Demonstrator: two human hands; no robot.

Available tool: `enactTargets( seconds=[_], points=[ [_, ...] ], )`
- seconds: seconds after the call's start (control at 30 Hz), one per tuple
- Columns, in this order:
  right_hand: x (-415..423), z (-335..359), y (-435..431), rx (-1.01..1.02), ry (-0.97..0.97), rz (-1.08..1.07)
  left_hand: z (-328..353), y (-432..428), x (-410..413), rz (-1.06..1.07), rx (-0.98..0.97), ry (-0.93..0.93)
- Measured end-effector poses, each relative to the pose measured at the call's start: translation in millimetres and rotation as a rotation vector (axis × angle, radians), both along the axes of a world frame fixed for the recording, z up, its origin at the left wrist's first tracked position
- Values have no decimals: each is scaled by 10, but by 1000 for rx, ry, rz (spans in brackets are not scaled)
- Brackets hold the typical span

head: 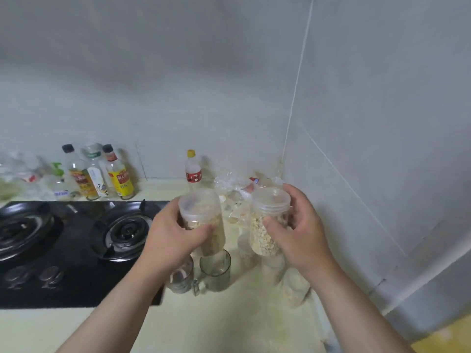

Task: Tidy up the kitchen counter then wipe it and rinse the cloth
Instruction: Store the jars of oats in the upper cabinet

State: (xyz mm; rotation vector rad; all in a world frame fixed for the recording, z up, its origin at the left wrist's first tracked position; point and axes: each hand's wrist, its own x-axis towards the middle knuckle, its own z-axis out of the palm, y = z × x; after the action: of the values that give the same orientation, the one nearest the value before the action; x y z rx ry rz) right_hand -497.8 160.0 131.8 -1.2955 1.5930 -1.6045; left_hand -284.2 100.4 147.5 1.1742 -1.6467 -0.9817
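My left hand [169, 235] grips a clear plastic jar [201, 212] of pale grain, held above the cream counter [216, 322]. My right hand [300, 230] grips a second clear lidded jar [267, 220] of pale flakes, level with the first. Both jars are lifted over the counter's right part, near the wall corner. No cloth is in view.
Two empty glasses [215, 270] stand below the left jar, and more pale jars [295, 286] stand by the right wall. Plastic bags [237, 192] and a yellow-capped bottle [193, 171] sit at the back. A black gas hob [76, 248] fills the left, with sauce bottles [119, 174] behind.
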Motion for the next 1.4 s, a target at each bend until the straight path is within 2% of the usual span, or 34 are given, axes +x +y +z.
enactTargets(
  seconds=[0.2,0.37,0.63,0.87,1.03,1.17,1.4],
  points=[
    [211,909,-224,-149,28,128,1007,-118,379,44,-114,132],
    [414,1674,-361,-277,90,228,1762,-183,671,-9,-231,193],
    [676,2828,-425,-435,171,261,2894,-235,932,-128,-390,125],
    [746,3796,-310,-544,283,180,3871,-263,937,-213,-434,219],
    [792,4345,-406,-583,358,67,4443,-509,776,-181,-415,270],
    [809,4631,-564,-562,414,-45,4685,-714,637,-156,-361,283],
    [828,4827,-765,-569,414,-110,4975,-1000,489,-58,-408,340]
  ],
)
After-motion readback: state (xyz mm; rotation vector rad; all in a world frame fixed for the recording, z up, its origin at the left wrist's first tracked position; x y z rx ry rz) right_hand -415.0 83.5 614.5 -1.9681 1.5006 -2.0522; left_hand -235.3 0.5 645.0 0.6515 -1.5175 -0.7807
